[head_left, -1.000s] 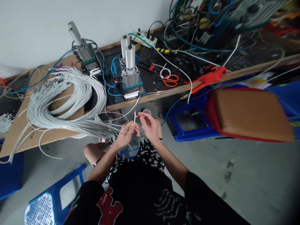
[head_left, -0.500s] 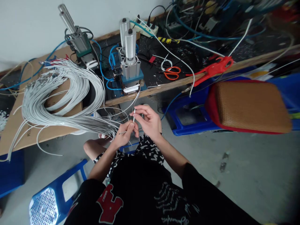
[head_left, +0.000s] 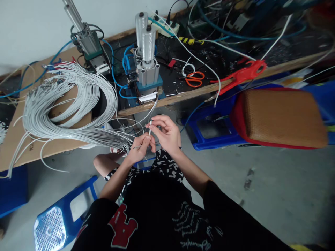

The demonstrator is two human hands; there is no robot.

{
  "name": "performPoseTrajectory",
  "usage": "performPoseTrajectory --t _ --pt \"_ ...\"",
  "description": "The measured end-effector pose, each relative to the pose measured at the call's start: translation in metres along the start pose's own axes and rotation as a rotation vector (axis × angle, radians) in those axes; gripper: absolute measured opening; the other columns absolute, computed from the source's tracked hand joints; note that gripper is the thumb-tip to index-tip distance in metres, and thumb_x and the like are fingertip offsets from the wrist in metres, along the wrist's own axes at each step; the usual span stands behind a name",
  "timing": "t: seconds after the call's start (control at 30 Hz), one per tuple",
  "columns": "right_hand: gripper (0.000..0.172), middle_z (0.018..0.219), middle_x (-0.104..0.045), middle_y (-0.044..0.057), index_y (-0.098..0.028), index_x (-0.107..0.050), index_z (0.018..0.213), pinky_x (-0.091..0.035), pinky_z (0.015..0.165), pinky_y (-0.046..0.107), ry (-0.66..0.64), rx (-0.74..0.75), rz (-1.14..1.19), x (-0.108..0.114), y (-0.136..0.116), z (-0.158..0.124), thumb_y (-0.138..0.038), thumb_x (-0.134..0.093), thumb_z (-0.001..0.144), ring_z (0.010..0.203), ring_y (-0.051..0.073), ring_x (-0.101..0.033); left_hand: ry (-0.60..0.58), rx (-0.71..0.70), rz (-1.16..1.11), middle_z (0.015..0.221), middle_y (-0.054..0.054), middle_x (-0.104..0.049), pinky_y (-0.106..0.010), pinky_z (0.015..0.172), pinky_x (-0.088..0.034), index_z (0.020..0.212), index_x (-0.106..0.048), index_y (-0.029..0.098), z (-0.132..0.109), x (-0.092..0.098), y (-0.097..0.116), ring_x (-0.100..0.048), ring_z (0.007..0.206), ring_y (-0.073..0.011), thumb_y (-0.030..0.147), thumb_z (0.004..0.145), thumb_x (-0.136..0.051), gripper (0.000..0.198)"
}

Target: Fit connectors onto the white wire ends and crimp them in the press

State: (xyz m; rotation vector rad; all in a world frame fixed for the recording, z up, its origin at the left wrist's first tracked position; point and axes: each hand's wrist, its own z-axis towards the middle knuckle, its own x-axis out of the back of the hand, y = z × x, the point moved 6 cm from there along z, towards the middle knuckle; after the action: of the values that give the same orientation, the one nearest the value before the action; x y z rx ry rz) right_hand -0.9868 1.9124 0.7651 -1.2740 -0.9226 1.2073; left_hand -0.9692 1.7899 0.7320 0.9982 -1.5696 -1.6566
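Observation:
Above my lap, my left hand (head_left: 141, 147) is closed around a thin white cable (head_left: 150, 131) whose end points up. My right hand (head_left: 167, 136) pinches the top of that cable between thumb and fingertips; a small dark tip shows there. A big bundle of grey-white cables (head_left: 70, 133) lies coiled at the left, its loose ends trailing close to my left hand. Just beyond my hands, at the bench edge, stands a small pneumatic press (head_left: 148, 71) with a white strip across its front.
Another press (head_left: 90, 45) stands behind the bundle on cardboard (head_left: 10, 153). Orange-handled scissors (head_left: 195, 79) and a red tool (head_left: 240, 76) lie along the wooden bench edge (head_left: 178, 99). A brown-cushioned seat (head_left: 285, 118) is at the right, a blue stool (head_left: 56, 223) at lower left.
The view has shifted slightly, so the bench things sit a little differently. Both hands keep nearly the same pose on the cable, with the right fingers moved only slightly at its tip.

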Motion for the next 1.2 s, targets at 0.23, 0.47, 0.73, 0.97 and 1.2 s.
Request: performPoseTrajectory --t 0.23,0.47,0.73,0.97,1.2 --pt "0.021 0.086 -0.074 -0.003 -0.025 -0.064 0.101 -0.060 0.082 0.031 0.014 -0.016 0.009 0.000 0.003 0.001 -0.032 -0.077 0.086 0.082 0.015 -0.077 0.017 0.035 -0.004 0.059 -0.001 -0.068 -0.029 0.065 -0.048 0.085 -0.057 0.018 0.001 0.000 -0.001 -0.061 0.056 -0.0140 0.061 0.103 -0.042 0.049" --pt "0.027 0.086 -0.073 -0.002 -0.025 -0.062 0.101 -0.061 0.084 0.034 0.024 -0.059 -0.007 0.000 0.008 0.000 -0.039 -0.078 0.084 0.083 0.017 -0.077 0.022 0.051 0.005 0.058 -0.001 -0.066 -0.030 0.064 -0.048 0.085 -0.057 0.019 0.001 0.001 -0.003 -0.060 0.055 -0.0142 0.063 0.102 -0.041 0.050" --pt "0.024 0.081 -0.075 0.000 -0.024 -0.069 0.098 -0.059 0.082 0.032 -0.067 -0.193 0.045 -0.002 0.011 0.002 -0.043 -0.076 0.086 0.083 0.017 -0.075 0.011 0.048 0.026 0.059 -0.001 -0.067 -0.029 0.067 -0.048 0.085 -0.058 0.018 0.000 0.002 -0.006 -0.061 0.056 -0.0138 0.061 0.103 -0.041 0.050" --pt "0.018 0.081 -0.075 0.000 -0.023 -0.073 0.085 -0.056 0.080 0.032 -0.026 -0.271 0.154 0.002 0.021 0.005 -0.041 -0.076 0.084 0.078 0.015 -0.070 0.012 0.052 0.051 0.060 -0.001 -0.067 -0.029 0.069 -0.048 0.087 -0.058 0.018 -0.003 0.003 -0.012 -0.060 0.058 -0.0133 0.057 0.104 -0.041 0.046" --pt "0.012 0.075 -0.069 -0.001 -0.023 -0.070 0.074 -0.051 0.074 0.030 0.092 -0.216 0.129 0.005 0.019 0.005 -0.033 -0.071 0.082 0.072 0.014 -0.062 0.023 0.025 0.098 0.059 -0.001 -0.066 -0.029 0.069 -0.049 0.087 -0.057 0.019 -0.005 0.003 -0.009 -0.059 0.057 -0.0133 0.055 0.105 -0.038 0.045"
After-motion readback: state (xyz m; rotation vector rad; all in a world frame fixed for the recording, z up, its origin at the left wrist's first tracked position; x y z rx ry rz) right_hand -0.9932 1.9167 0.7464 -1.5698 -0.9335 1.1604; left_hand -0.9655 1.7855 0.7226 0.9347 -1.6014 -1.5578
